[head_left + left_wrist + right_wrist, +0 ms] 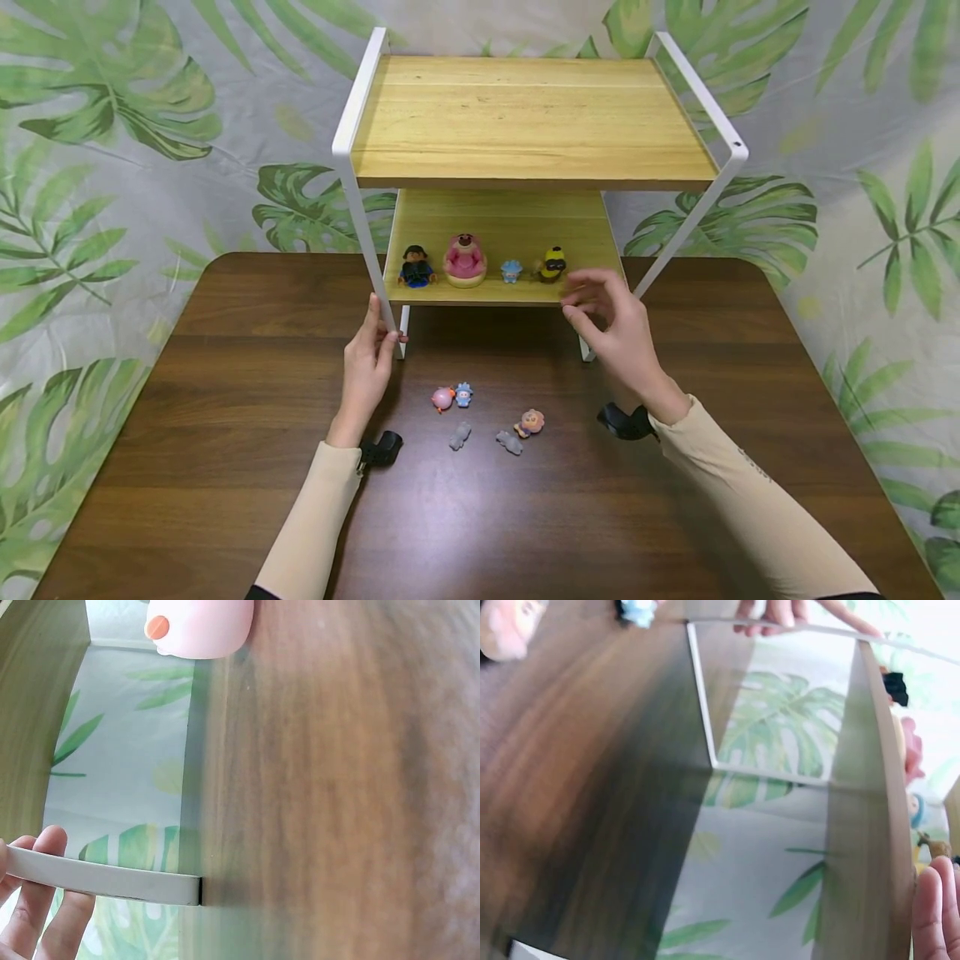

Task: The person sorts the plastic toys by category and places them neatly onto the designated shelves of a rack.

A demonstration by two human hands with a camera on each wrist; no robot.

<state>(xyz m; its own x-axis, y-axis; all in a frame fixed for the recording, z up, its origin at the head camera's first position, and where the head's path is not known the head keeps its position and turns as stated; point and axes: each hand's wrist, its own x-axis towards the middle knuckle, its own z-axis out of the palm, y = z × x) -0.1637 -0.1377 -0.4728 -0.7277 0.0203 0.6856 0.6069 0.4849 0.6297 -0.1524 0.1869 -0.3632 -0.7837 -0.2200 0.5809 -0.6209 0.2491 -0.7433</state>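
Observation:
My left hand [365, 360] holds the white front left leg [112, 881] of a two-tier shelf, with fingers on both sides of the bar. At the right end of the lower board [487, 214], my right hand [611, 329] has its fingers bent loosely and its thumb apart, with nothing seen between them. Its fingertips are close beside a yellow and black bee figure [554, 263]. Left of the bee stand a small blue figure [512, 272], a pink bear figure [465, 260] in a round seat and a dark-clothed doll figure [416, 267].
On the brown table [247, 500] lie a pink round figure [442, 399], a blue-hatted figure [463, 395], an orange-maned figure [530, 422] and two grey figures, one [461, 435] left of the other [510, 442]. The upper board [525, 117] overhangs the row of figures.

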